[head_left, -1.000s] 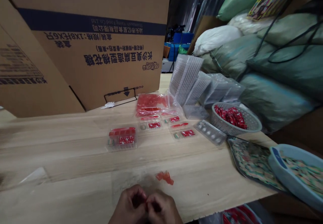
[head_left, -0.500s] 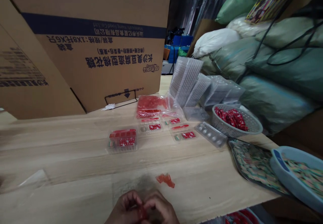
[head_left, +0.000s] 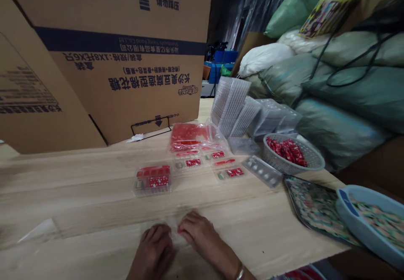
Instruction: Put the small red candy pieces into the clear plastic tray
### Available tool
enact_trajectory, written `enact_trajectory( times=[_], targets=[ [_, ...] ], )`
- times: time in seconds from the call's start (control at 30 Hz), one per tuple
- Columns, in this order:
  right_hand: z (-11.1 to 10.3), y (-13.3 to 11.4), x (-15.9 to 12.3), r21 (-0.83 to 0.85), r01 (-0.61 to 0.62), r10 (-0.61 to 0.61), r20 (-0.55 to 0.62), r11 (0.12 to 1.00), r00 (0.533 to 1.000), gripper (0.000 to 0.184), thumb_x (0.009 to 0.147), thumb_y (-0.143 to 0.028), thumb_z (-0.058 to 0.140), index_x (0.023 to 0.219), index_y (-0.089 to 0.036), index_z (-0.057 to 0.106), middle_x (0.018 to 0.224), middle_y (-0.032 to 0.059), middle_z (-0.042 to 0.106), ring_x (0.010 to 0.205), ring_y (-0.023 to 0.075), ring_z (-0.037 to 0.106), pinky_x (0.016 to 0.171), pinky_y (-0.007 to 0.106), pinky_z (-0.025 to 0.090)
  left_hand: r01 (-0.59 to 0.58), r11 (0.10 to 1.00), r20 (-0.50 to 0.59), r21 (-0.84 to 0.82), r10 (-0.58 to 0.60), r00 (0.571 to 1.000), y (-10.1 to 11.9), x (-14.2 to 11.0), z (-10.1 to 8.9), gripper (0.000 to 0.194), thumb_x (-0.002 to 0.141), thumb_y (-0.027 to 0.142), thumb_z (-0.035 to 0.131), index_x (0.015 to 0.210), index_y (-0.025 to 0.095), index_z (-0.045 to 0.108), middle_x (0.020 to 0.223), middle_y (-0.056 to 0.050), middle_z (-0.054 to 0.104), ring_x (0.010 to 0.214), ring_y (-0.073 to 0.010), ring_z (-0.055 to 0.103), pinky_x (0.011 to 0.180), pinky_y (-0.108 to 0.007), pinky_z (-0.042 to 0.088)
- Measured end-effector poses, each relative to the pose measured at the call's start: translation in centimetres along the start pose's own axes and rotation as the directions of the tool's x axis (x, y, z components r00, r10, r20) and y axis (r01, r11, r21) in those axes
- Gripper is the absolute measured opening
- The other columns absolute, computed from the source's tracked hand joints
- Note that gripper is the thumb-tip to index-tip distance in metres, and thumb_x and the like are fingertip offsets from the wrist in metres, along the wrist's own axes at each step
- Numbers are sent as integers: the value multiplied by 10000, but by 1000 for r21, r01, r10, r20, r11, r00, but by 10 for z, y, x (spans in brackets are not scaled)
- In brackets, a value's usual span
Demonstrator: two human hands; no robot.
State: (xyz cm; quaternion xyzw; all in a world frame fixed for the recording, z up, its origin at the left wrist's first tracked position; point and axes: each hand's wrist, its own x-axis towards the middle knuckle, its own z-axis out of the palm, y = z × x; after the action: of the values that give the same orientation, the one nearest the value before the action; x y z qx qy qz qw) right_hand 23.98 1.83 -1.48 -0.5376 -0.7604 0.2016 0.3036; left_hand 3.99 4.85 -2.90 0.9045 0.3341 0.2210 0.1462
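Observation:
My left hand (head_left: 154, 244) is low in the middle of the view, its fingers curled in and a bit blurred. Beside its fingertips lies clear, thin plastic (head_left: 173, 228); what the fingers hold is hidden. Just to the right, my right hand (head_left: 200, 234) pinches a small red piece (head_left: 180, 229), of which only a bit shows. A stack of clear trays (head_left: 153, 180) with red pieces and a red, white-spotted sachet stands beyond the hands. Flatter filled clear trays (head_left: 232, 172) sit farther right, with red picks and similar sachets.
A large carton (head_left: 151, 99) stands at the back left. A bag of red pieces (head_left: 189, 134), stacked empty trays (head_left: 229, 105) and a basket (head_left: 293, 168) of red sachets are behind. At right are a dark tray (head_left: 303, 219) and a blue basin (head_left: 372, 236). Sacks (head_left: 341, 120) are piled beyond.
My hands have moved apart and slightly up, no longer fingertip to fingertip. The loose red pieces seen on the table to the right of the hands are no longer visible there.

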Motion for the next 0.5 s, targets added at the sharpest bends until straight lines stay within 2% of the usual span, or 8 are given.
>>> enact_trajectory(
  times=[0.07,0.17,0.27,0.33,0.37,0.43,0.5],
  targets=[
    [2,-2,-1,-20,1,-1,8,1000,1000,81,856,-125,649,857,-204,668,859,12,686,849,182,614,764,266,479,-23,1000,-10,8,24,1000,-1,0,-1,117,780,148,601,850,241,611,996,-26,689,950,-215,616,793,-334,464],
    [-3,1,-11,81,19,-17,-34,997,999,146,875,-108,601,928,-220,678,957,20,701,917,179,621,832,272,477,-105,994,-9,38,105,994,-7,-2,-4,324,764,172,641,1073,256,586,1028,-16,701,931,-199,637,784,-306,483],
    [-22,14,-30,227,-44,92,-205,973,974,212,885,-106,517,991,-213,666,1028,53,688,963,179,621,845,274,480,-132,989,-29,66,134,991,-14,-5,-6,431,758,202,656,1172,269,558,1087,-29,697,985,-217,630,821,-319,482],
    [-37,25,-43,233,-151,222,-318,961,922,199,863,-111,490,909,-195,665,914,65,680,872,188,626,770,282,486,-129,989,-52,71,132,990,-12,-1,-6,371,754,209,647,1116,271,594,1091,-44,690,1001,-239,614,825,-344,470],
    [-42,29,-48,223,-207,274,-335,953,902,192,847,-107,488,850,-192,660,838,55,663,807,186,620,723,280,480,-136,988,-54,76,140,989,-9,4,-4,305,764,200,629,1061,271,619,1079,-47,688,991,-242,608,819,-354,461],
    [-49,33,-52,211,-282,335,-286,936,898,192,816,-88,493,766,-194,645,753,30,618,722,172,596,657,264,454,-165,983,-15,82,166,986,5,20,2,187,792,166,583,934,265,652,1043,-48,688,968,-241,597,818,-372,439],
    [-48,31,-51,211,-299,341,-202,931,918,205,791,-62,492,750,-194,643,754,20,600,715,160,584,649,251,440,-170,983,85,74,164,983,25,42,13,169,790,128,573,871,241,670,1059,-65,683,1007,-259,576,861,-412,420]
  ],
)
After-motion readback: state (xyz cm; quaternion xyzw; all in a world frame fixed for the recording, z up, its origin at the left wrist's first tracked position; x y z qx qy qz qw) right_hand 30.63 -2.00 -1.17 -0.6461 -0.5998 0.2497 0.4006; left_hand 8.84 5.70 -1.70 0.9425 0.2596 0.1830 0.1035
